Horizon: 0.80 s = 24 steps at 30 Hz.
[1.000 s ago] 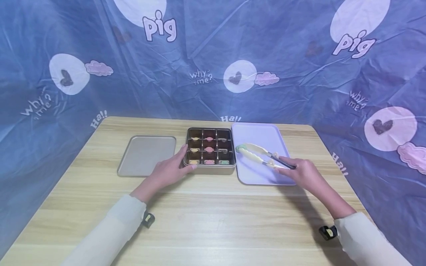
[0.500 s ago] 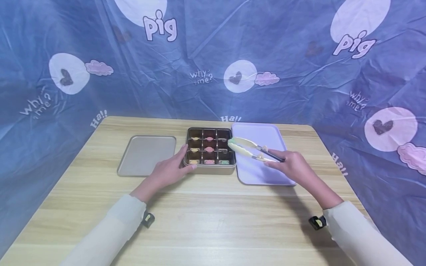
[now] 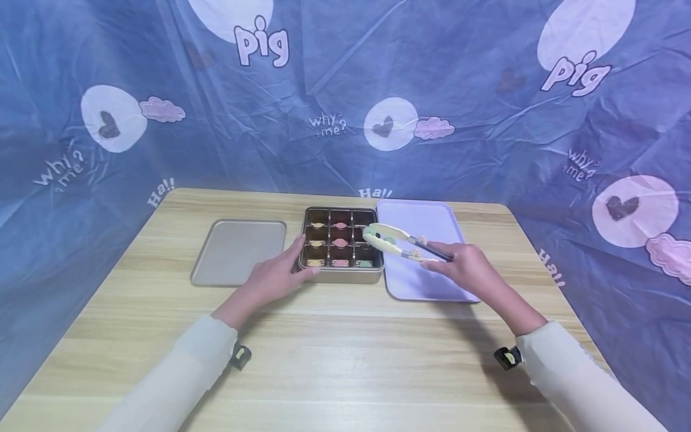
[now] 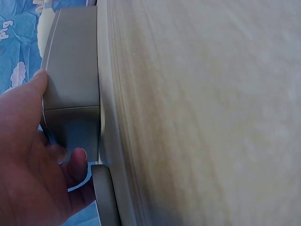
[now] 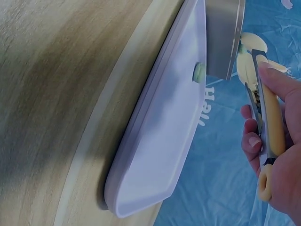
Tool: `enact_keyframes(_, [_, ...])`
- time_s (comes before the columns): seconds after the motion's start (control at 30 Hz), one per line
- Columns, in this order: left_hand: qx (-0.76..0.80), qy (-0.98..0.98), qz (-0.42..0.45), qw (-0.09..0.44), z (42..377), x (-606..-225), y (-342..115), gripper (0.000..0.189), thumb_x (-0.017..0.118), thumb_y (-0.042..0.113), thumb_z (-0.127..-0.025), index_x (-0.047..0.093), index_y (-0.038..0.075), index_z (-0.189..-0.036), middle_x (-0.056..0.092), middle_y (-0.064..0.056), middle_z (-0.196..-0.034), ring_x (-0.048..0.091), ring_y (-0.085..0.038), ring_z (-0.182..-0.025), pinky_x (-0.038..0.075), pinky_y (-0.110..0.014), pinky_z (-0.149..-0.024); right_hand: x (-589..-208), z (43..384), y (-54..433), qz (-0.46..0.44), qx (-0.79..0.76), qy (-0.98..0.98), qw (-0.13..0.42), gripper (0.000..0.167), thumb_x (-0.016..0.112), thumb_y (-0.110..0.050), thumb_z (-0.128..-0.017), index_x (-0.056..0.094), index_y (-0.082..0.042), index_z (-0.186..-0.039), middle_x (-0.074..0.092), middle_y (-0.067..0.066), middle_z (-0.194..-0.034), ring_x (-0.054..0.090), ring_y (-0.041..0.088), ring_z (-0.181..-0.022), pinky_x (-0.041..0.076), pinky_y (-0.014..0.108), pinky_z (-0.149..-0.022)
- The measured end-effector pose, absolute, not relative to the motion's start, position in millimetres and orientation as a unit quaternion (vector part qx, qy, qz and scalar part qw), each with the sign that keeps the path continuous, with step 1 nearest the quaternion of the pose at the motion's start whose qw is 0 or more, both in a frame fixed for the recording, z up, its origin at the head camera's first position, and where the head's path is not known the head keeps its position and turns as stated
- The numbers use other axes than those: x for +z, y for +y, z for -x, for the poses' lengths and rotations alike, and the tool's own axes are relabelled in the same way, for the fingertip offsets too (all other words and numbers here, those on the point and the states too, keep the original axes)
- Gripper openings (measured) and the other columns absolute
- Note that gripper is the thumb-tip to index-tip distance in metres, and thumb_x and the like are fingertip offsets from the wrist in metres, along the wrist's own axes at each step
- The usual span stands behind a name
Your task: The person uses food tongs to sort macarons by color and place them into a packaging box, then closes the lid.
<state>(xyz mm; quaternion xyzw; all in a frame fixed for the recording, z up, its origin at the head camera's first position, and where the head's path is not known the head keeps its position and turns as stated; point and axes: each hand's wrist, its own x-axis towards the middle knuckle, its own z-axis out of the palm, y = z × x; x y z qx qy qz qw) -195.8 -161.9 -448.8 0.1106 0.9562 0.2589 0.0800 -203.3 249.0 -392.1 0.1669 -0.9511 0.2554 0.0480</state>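
Note:
My right hand (image 3: 464,264) grips a pair of tongs (image 3: 407,243) with cream-coloured tips. Pinched between those tips is a green macaron (image 3: 369,233), over the right column of the tin box (image 3: 345,275). Dark dividers split the box into compartments: yellow pieces lie on the left, pink in the middle, and a green one (image 3: 365,264) at front right. My left hand (image 3: 276,273) rests against the box's front-left corner, thumb at the front (image 4: 40,82), index finger along the left side. Another green macaron (image 5: 199,72) sits on the lilac tray (image 5: 150,155).
A flat metal lid (image 3: 237,252) lies on the wooden table (image 3: 335,360) left of the box. The lilac tray adjoins the box's right side. Behind the table hangs a blue printed cloth (image 3: 324,78).
My right hand has carried the tongs and the green macaron leftward, from above the tray to over the box's right column. A green macaron on the tray has come into sight. My left hand stays put.

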Motion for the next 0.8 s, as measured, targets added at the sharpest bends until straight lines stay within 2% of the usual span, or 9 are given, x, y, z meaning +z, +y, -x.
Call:
enact_keyframes(0.17, [0.256,0.957,-0.111,0.079,196.2,-449.6,-161.9,0.098,0.044,0.080,-0.090,-0.002,0.032,-0.163,0.018,0.002,-0.168,0.043,-0.041,-0.142,0.043,-0.064,-0.108,-392.5,203.7,248.0,-0.153,0.253,-0.955,0.031,0.060,0.083,-0.036,-0.084,0.065,-0.008,-0.134,0.069,0.022,-0.123,0.041,0.017,-0.059,0.037,0.025,-0.048])
enact_keyframes(0.37, [0.254,0.958,-0.109,0.080,196.4,-448.8,-161.5,0.099,0.042,0.082,-0.089,-0.002,0.033,-0.163,0.020,0.001,-0.167,0.044,-0.041,-0.142,0.041,-0.066,-0.109,-392.1,203.3,250.9,-0.151,0.253,-0.955,0.045,0.060,0.084,-0.036,-0.083,0.066,-0.007,-0.133,0.073,0.023,-0.115,0.038,0.015,-0.056,0.036,0.025,-0.047])
enact_keyframes(0.6, [0.256,0.957,-0.113,0.076,195.2,-447.5,-161.4,0.099,0.044,0.080,-0.090,-0.001,0.031,-0.163,0.022,-0.001,-0.167,0.045,-0.041,-0.141,0.042,-0.064,-0.108,-390.1,202.1,261.5,-0.126,0.258,-0.957,0.049,0.063,0.083,-0.042,-0.083,0.066,-0.008,-0.133,0.071,0.026,-0.115,0.046,0.019,-0.063,0.039,0.026,-0.050])
enact_keyframes(0.7, [0.257,0.957,-0.113,0.079,194.6,-447.1,-161.3,0.099,0.044,0.080,-0.090,-0.001,0.031,-0.163,0.022,-0.001,-0.167,0.045,-0.041,-0.141,0.044,-0.063,-0.107,-389.5,201.5,267.4,-0.115,0.259,-0.958,0.047,0.064,0.081,-0.046,-0.083,0.066,-0.008,-0.133,0.074,0.025,-0.098,0.046,0.020,-0.063,0.038,0.026,-0.049])
enact_keyframes(0.8, [0.259,0.956,-0.113,0.081,194.4,-446.6,-161.3,0.099,0.044,0.080,-0.090,-0.001,0.031,-0.163,0.021,-0.002,-0.167,0.045,-0.041,-0.141,0.044,-0.063,-0.108,-390.3,201.8,273.3,-0.102,0.260,-0.959,0.043,0.065,0.081,-0.047,-0.083,0.065,-0.009,-0.134,0.073,0.018,-0.084,0.043,0.018,-0.062,0.037,0.026,-0.048])
